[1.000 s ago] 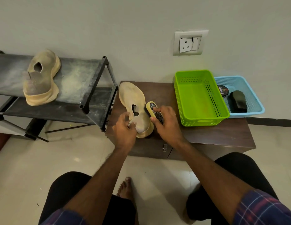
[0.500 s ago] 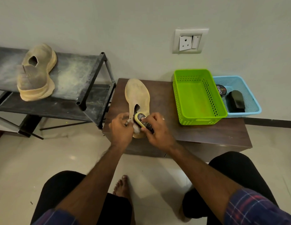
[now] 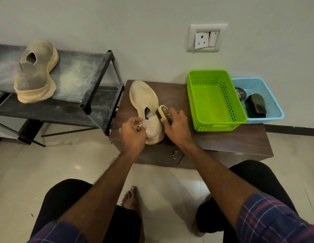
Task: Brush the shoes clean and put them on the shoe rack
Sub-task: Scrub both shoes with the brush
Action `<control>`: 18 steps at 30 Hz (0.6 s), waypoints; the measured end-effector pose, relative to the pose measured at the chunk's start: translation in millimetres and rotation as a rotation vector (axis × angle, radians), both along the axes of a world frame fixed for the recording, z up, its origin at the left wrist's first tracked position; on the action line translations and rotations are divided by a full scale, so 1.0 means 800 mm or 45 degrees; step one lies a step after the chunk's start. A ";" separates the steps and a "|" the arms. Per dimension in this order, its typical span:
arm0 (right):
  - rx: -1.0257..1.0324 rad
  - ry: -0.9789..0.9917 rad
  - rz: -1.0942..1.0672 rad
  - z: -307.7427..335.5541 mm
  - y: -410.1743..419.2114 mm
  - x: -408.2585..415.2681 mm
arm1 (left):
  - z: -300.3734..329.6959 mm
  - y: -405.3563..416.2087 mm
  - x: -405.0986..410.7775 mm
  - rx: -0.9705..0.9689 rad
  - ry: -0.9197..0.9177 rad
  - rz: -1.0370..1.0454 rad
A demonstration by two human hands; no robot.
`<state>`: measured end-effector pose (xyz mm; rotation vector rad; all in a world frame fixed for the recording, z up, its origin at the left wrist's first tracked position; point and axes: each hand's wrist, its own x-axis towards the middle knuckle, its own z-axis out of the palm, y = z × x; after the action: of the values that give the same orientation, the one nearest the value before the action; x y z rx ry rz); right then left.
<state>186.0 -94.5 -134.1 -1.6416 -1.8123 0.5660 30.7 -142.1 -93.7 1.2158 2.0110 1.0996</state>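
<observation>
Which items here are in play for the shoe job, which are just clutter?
In play: shoe on table, brush in right hand, left hand steadying the shoe, second shoe on shoe rack.

Lying about: green basket, blue basket, polish tin, black brush, wall socket.

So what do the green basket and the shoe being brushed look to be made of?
Green basket: moulded plastic, glossy, with a perforated grid of holes in its walls. Shoe: likely matte knit fabric upper over a foam-like rubbery sole; uncertain.
</observation>
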 end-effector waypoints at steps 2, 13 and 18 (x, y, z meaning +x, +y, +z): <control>0.017 0.083 -0.024 0.008 -0.002 0.011 | 0.000 0.001 -0.003 -0.001 -0.029 0.027; -0.071 0.006 -0.094 0.015 0.003 -0.007 | -0.001 0.002 0.003 0.019 -0.019 0.010; -0.117 0.146 0.115 0.033 -0.032 -0.005 | -0.001 0.008 -0.001 0.023 0.014 0.042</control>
<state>182.3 -120.3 -107.6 -1.5595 -1.8068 0.7776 29.6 -135.9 -94.7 1.2047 2.0403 1.1315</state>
